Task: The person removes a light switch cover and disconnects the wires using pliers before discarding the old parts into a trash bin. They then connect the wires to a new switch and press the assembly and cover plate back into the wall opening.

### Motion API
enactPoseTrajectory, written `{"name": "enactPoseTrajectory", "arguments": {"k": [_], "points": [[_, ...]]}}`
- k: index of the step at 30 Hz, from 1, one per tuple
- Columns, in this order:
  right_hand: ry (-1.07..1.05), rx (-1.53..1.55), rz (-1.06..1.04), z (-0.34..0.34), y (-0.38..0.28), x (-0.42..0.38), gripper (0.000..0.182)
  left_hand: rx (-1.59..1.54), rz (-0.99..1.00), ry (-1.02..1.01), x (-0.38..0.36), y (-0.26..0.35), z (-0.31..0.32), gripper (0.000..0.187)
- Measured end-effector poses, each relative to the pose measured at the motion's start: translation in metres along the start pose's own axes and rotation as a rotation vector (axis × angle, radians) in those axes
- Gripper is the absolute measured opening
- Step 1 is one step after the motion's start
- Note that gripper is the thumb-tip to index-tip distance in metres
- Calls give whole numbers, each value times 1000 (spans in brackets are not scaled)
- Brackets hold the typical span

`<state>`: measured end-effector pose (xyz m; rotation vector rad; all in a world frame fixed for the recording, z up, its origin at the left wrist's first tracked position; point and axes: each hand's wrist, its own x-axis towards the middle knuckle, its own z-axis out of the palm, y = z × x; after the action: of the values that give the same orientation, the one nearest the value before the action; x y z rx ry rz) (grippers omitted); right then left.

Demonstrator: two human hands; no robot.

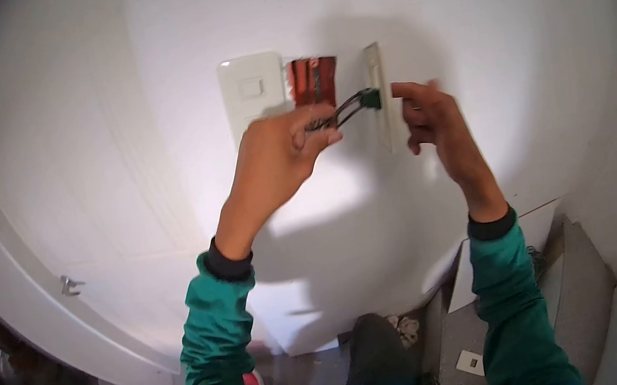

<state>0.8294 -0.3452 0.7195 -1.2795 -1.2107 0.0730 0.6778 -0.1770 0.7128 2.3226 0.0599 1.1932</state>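
Observation:
My left hand (pixel 281 148) is closed in a pinch around dark electrical wires (pixel 348 110), in front of an opening in the white wall. The wires run right to a green block (pixel 370 99) on the back of a pale switch plate (pixel 383 111), which is turned edge-on and stands off the wall. My right hand (pixel 429 111) is on the plate's other side, its index finger stretched out with the tip right at the plate and the other fingers loosely bent. Inside the opening shows a reddish-brown wall box (pixel 314 81). A mounted white switch plate (pixel 252 88) sits left of it, partly behind my left hand.
A white door (pixel 73 150) with a metal handle (pixel 72 285) stands at the left. Grey stairs (pixel 577 286) rise at the lower right. A small pale plate (pixel 470 363) lies on a step, and a white board (pixel 455 290) leans near my right sleeve.

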Motion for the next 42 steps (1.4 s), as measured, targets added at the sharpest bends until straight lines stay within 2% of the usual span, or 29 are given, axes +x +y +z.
{"name": "enactPoseTrajectory", "arguments": {"k": [3, 4, 5, 6, 7, 9, 11, 13, 16, 20, 22, 23, 25, 32, 34, 37, 41, 42], "points": [[-12, -445, 93, 12, -22, 17, 48, -35, 38, 35, -1, -3, 9, 30], [-16, -455, 86, 10, -18, 19, 48, 30, 75, 14, 0, 0, 4, 29], [-10, -297, 44, 7, -8, 22, 50, 25, 74, 27, 2, -3, 6, 29], [-10, -141, 5, 8, -2, 26, 53, -66, 163, 57, 4, -9, 10, 28], [-24, -151, 4, 11, -2, 25, 53, -156, 250, 85, 4, -10, 11, 26], [0, 89, -39, 16, -1, 20, 63, -138, 234, 36, 1, -11, 6, 24], [-31, 54, -62, 15, 4, 18, 68, -124, 222, -22, 1, -13, 2, 22], [-56, 25, -84, 13, 11, 20, 73, -312, 151, -111, 2, -16, 1, 21], [-101, 163, -117, 12, 18, 25, 80, -374, 30, -190, 1, -8, -7, 22], [-92, 173, -218, 16, 24, 23, 90, -334, -39, -199, -1, 5, -9, 23], [-65, 137, -280, 20, 26, 22, 93, -308, 199, 17, 0, -4, 7, 18], [-71, 132, -273, 21, 26, 21, 93, -315, 193, 22, -1, -6, 12, 18], [-58, 117, -303, 23, 26, 20, 93, -13, 407, 174, 0, -6, 17, 13], [59, 38, -357, 35, 35, 19, 93, 80, 437, 195, 1, -4, 18, 8], [86, 55, -393, 41, 35, 18, 91, 76, 590, 252, 5, -5, 20, 7], [113, 66, -366, 49, 29, 15, 88, 141, 661, 257, 7, -5, 18, 7], [117, 30, -381, 47, 24, 20, 86, 214, 687, 244, 11, -3, 13, 7], [107, -86, -430, 41, 21, 22, 86, 77, 623, 166, 13, -6, 11, 8]]}}
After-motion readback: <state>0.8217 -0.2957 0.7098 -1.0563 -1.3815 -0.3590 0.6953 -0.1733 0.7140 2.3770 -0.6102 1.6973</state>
